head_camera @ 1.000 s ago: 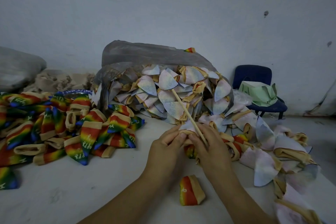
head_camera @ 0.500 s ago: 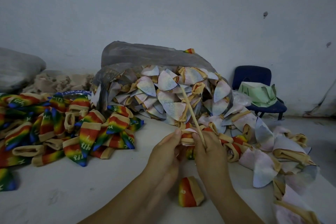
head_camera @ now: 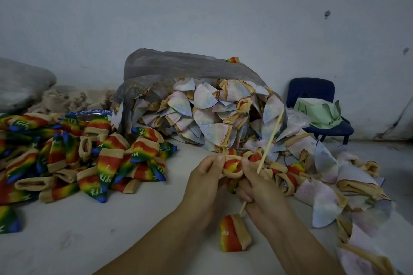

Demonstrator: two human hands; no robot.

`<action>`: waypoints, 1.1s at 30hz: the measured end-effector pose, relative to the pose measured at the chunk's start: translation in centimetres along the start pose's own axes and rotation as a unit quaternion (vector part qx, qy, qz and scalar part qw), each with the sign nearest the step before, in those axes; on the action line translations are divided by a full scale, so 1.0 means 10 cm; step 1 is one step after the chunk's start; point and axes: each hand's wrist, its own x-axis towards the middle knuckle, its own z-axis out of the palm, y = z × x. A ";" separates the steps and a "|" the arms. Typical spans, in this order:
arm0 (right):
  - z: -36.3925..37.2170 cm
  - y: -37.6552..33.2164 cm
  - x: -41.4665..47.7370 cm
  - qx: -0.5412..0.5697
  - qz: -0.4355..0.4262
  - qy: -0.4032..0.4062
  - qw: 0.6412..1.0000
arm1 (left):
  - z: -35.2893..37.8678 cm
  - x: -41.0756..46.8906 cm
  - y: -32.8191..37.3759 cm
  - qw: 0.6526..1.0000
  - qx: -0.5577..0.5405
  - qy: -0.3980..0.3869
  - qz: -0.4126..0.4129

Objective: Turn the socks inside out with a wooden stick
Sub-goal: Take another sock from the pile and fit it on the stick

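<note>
The sock [head_camera: 232, 166] was pinched open by the left hand [head_camera: 201, 183] and right hand [head_camera: 261, 187]. The wooden stick [head_camera: 270, 138] was gripped in the right hand, likely ready for pushing.

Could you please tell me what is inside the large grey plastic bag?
Pale pastel socks with tan cuffs fill the grey plastic bag at its open mouth and spill out. Whatever lies deeper is hidden by its cloudy plastic.

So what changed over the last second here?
The stick swung from leaning up-left to up-right, its lower end now poking out below the right hand that holds it. The sock pinched between both hands now shows rainbow in its cuff, not a pale tip. The left hand kept its grip; the rainbow pile and loose sock stayed put.
</note>
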 end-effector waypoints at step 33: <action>-0.01 0.10 0.02 -0.303 -0.160 0.001 0.939 | -0.05 -0.01 0.05 0.991 -0.125 -0.003 -0.040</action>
